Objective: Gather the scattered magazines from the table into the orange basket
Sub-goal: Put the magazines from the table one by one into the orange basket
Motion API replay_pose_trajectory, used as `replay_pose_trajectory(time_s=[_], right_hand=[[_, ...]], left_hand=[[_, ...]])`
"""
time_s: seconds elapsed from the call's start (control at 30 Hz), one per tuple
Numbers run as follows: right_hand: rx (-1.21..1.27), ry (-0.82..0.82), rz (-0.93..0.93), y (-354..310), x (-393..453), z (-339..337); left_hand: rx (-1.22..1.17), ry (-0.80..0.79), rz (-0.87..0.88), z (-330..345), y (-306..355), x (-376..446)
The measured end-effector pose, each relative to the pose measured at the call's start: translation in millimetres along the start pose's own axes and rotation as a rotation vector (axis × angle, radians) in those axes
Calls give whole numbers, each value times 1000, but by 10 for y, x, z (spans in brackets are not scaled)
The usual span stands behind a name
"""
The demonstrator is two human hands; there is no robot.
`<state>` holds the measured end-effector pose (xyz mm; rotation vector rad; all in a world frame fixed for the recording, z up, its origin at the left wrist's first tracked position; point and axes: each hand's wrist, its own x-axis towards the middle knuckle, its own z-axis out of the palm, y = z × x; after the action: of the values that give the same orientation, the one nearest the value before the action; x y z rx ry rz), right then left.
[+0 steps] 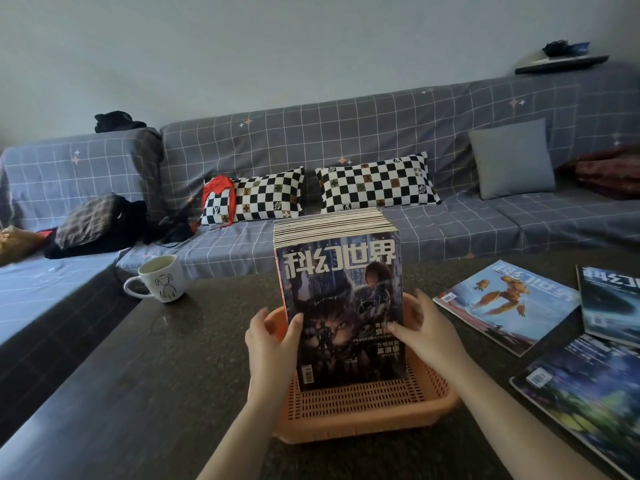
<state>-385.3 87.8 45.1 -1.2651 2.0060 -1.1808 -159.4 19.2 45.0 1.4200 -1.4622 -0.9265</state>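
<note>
a: magazines, most of them, stand upright as one thick stack (337, 296) in the orange basket (367, 410), covers facing the camera, spines packed tight. basket sits on the dark desk (145, 375), near its front edge.

b: hands?

a: both on the stack. left hand (273, 341) grips the left edge of the front cover, thumb across the face, fingers curled behind. right hand (427, 330) presses the right side, fingers fairly straight, thumb on the cover. can't tell whether those fingers hook round the back.

b: so the stack is being steadied, not carried?

a: my read, yes. its lower edge looks to rest on the basket floor. it towers well above the low rim, so i'd guess it tips if let go.

b: what's left?

a: three loose ones, flat on the desk to the right: robot-cover magazine (505, 303), dark magazine (613, 303) just beyond it at the frame edge, blue-green magazine (585, 396) nearest the camera. they overlap at the corners. more may lie out of view.

b: anything else?

a: white mug (161, 282) on the far left of the desk, well apart from the basket. sofa (346, 140) behind.

b: progress?

a: bulk gathered; three visible still to go.
</note>
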Motion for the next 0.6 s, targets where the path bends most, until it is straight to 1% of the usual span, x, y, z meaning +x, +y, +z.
replay_pose_trajectory(time_s=[0.03,0.07,0.1,0.2,0.27,0.4,0.6], right_hand=[[-29,58,-45,10,-93,0],[-63,105,-97,18,-188,-2],[-106,140,-143,26,-276,-8],[-262,183,-245,48,-488,-34],[-302,167,-283,65,-587,-55],[-237,122,-258,145,-753,-110],[-114,172,-151,322,-952,-388]], left_hand=[[20,58,34,-6,-4,-93],[43,80,77,-4,-3,-184],[79,64,121,8,-1,-265],[231,-103,219,68,34,-471],[273,-186,252,131,85,-571],[238,-323,258,335,194,-722],[192,-429,288,821,330,-934]])
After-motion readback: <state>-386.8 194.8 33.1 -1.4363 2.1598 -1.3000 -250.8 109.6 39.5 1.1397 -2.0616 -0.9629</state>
